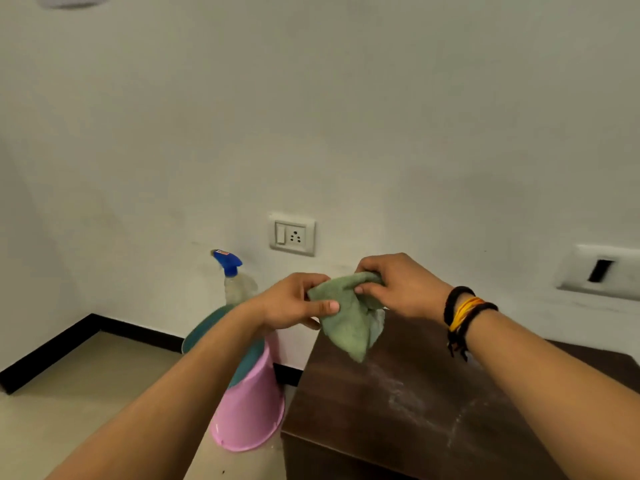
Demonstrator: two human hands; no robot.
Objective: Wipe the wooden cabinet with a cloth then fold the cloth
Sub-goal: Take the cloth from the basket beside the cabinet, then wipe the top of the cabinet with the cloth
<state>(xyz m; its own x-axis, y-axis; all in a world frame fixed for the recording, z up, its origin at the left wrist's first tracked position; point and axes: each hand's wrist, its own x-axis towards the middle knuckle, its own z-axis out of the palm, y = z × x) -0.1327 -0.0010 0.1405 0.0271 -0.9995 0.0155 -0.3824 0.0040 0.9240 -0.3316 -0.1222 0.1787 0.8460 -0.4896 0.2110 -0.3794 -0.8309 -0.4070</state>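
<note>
A small green cloth (348, 315) hangs bunched in the air above the back left corner of the dark wooden cabinet (398, 410). My left hand (291, 303) pinches its left edge between thumb and fingers. My right hand (398, 285) grips the cloth's upper right part from above; that wrist wears black and orange bands. Pale dusty smears show on the cabinet top below the cloth.
Left of the cabinet an upturned pink bucket (251, 410) stands on the floor with a teal basin (211, 323) and a blue-nozzled spray bottle (232, 278) on it. A wall socket (292, 234) sits behind; a second wall plate (602, 271) is at right.
</note>
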